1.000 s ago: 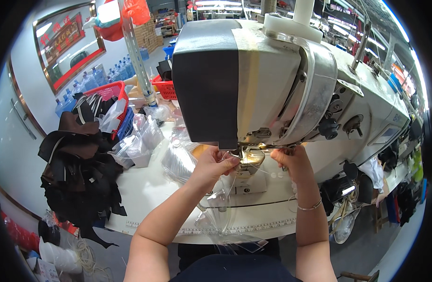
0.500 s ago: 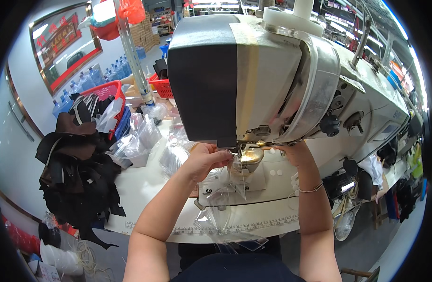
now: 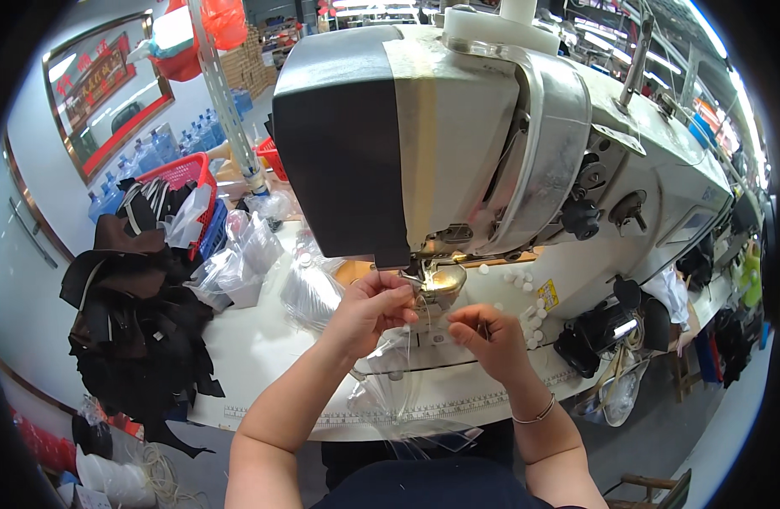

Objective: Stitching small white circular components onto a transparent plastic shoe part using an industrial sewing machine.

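Observation:
Beneath the head of a large sewing machine [image 3: 471, 127], my left hand [image 3: 369, 312] is closed in a pinch beside the lit needle area. A clear plastic sheet [image 3: 390, 392] runs from its fingers down over the table's front edge. A pale thread [image 3: 424, 312] loops just right of those fingertips. My right hand [image 3: 490, 341] is in front of the metal post [image 3: 445, 280], to the right of the thread. Its thumb and forefinger are bent toward each other; whatever they may hold is too small to make out.
Several white round pieces [image 3: 526, 280] lie on the bed at right. Left stand a clear plastic bundle [image 3: 314, 288], a heap of black scraps [image 3: 144, 331] and a red basket [image 3: 205, 182]. A ruler strip [image 3: 322, 420] follows the table's front edge.
My right hand has come from behind the post at right to the front, nearer my left hand. My left hand stays by the needle area, slightly lower. The view has shifted a little.

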Tool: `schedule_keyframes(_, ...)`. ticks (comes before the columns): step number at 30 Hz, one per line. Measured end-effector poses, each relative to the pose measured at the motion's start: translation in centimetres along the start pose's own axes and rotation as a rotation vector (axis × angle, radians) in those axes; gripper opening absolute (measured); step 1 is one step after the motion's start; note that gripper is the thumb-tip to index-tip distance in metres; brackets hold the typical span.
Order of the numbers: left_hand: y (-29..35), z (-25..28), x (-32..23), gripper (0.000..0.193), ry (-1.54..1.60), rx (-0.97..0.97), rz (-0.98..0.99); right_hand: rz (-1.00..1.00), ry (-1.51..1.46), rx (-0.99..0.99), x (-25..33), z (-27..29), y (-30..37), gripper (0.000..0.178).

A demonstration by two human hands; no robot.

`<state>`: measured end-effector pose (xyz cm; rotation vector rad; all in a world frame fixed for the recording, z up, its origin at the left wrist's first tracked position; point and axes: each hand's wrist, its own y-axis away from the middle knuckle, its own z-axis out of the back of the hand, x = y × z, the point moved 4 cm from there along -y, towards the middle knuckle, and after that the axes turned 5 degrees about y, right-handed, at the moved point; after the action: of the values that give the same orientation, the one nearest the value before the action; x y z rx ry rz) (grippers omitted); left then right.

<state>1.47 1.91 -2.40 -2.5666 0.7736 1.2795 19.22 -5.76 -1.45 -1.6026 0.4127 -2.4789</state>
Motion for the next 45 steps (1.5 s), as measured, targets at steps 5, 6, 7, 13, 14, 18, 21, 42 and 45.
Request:
schedule_keyframes(5, 0.0, 0.1, 0.7, 0.009, 0.076, -0.027, -0.031, -0.073, -0.214, 0.121, -0.7, 0.6, -1.2, 0.008)
schedule_keyframes(6, 0.0, 0.1, 0.9, 0.008, 0.120, -0.023, -0.022, -0.072, -0.215, 0.128, -0.6, 0.7, -1.3, 0.008)
schedule_keyframes(7, -0.1, 0.1, 1.0, 0.008, 0.122, -0.029, -0.028, -0.078, -0.262, 0.129, -0.6, 0.9, -1.4, 0.007)
schedule_keyframes(13, 0.4, -0.9, 1.3, 0.009, 0.053, -0.122, -0.117, -0.093, -0.365, 0.124, -0.3, 2.5, -2.4, 0.005)
schedule_keyframes(14, 0.2, -0.8, 1.2, 0.009, 0.053, -0.117, -0.114, -0.090, -0.382, 0.120, -0.2, 2.8, -2.8, 0.006)
schedule_keyframes(18, -0.5, 0.2, 0.1, 0.008, 0.118, -0.021, 0.008, -0.154, -0.260, 0.160, -0.8, 3.5, -4.2, 0.011)
schedule_keyframes(21, -0.7, 0.3, 0.2, 0.007, 0.058, -0.111, -0.053, -0.131, -0.331, 0.148, -0.7, 4.2, -5.2, 0.013)
schedule_keyframes(42, 1.5, -2.2, 2.8, 0.009, -0.003, -0.297, -0.532, 0.161, 0.856, 0.008, -13.0, 6.2, -13.9, 0.017)
schedule_keyframes(45, 1.6, -2.2, 2.8, 0.009, -0.066, -0.297, -0.562, -0.022, 0.590, -0.081, -10.6, 5.8, -12.7, 0.018)
